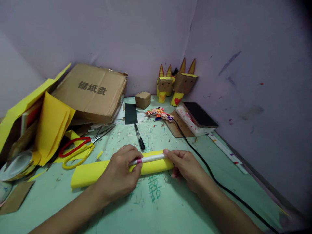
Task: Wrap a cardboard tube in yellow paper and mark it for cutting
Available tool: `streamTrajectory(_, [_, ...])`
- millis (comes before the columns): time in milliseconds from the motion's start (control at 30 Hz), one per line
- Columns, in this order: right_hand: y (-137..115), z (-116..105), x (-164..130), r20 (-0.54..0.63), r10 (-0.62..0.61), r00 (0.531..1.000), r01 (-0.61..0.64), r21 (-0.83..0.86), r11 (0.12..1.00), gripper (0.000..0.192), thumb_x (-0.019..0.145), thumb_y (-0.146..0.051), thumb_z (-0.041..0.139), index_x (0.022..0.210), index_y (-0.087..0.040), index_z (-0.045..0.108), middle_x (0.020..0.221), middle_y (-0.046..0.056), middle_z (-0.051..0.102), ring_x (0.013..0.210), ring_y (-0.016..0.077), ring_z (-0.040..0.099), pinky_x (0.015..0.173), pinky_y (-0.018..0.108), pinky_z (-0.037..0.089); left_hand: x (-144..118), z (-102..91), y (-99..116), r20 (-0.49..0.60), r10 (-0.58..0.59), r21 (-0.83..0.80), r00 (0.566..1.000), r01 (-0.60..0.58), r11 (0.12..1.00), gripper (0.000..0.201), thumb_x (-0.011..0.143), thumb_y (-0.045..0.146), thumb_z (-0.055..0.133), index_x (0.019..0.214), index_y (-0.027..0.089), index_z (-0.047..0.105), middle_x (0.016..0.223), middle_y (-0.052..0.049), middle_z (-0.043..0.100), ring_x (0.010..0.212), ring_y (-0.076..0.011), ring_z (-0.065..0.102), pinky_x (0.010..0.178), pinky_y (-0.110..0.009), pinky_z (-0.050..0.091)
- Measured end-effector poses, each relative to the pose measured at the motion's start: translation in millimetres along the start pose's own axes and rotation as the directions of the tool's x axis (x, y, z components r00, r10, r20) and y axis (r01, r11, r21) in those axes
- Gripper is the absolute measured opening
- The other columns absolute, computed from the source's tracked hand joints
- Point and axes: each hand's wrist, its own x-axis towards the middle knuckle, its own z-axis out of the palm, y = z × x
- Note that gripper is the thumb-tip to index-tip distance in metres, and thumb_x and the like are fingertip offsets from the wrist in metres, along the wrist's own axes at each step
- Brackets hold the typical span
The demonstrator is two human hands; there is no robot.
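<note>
A strip of yellow paper (91, 174) lies bowed across the front of the table under both hands. Along its upper side runs a thin white stick (153, 158) with a pink band. My left hand (123, 169) is closed around the stick's left part, its knuckles over the yellow paper. The thumb and forefinger of my right hand (182, 164) pinch the stick's right end against the paper's edge; its other fingers curl beneath. Just beyond the paper lies a black pen (139, 138). Scissors (78, 151) with red and yellow handles rest to the left.
A patterned glue gun (159, 113) trails a black cord (207, 165) past my right arm. Behind it stand cardboard figures (185, 83) and a small cardboard block (143, 99). A large box (90, 92) and folded yellow paper (52, 126) fill the left; a phone (201, 114) lies right.
</note>
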Motion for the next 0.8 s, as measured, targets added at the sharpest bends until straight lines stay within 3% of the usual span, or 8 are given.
streamTrajectory(800, [1.1,-0.7,0.2,-0.006,0.001,1.0,-0.001,-0.003,1.0,0.032,0.079,-0.044,0.058,0.063,-0.015,0.058,0.034,-0.007,0.043,0.027,0.0058,0.039,0.028,0.016,0.026,5.0,-2.6,-0.3,0.074,-0.012,0.006,0.997,0.011,1.0,0.016,0.079,0.017,0.047,0.074,0.015,0.062,0.077,-0.004,0.059,0.075,-0.0174,0.055,0.067,-0.03,0.042])
